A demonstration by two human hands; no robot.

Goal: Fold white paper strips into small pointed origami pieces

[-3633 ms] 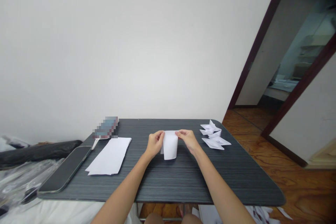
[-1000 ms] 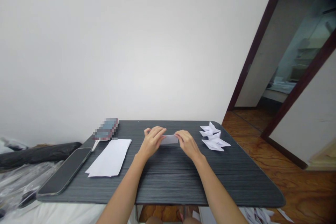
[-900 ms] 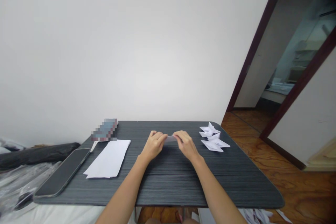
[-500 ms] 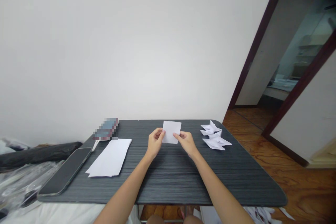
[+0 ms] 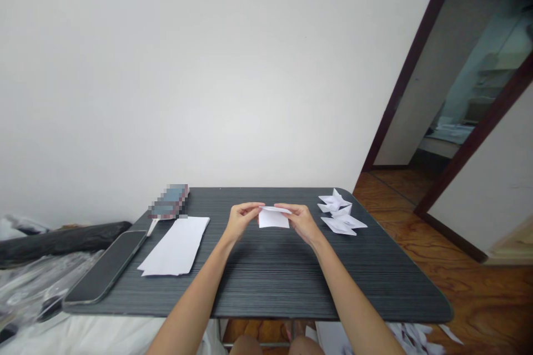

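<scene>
A small white sheet of paper (image 5: 273, 219) is held up above the middle of the table, its top part bent over toward me. My left hand (image 5: 244, 217) pinches its left edge between thumb and fingers. On the right edge, my right hand (image 5: 300, 219) grips the paper the same way. Several folded white paper pieces with pointed tips (image 5: 342, 213) lie to the right of my right hand. Left of my left hand rests a stack of white paper sheets (image 5: 177, 247).
The dark table (image 5: 275, 288) stands against a white wall. On its left are a phone (image 5: 108, 269) and a pixelated packet (image 5: 169, 202). Plastic wrapping (image 5: 31, 288) lies beyond the left edge. Paper strips (image 5: 414, 338) are below the front right edge, and a doorway opens at right.
The paper was flat and facing me; now its upper part is folded forward and down. Both hands have shifted from the lower sides to the bent upper edge.
</scene>
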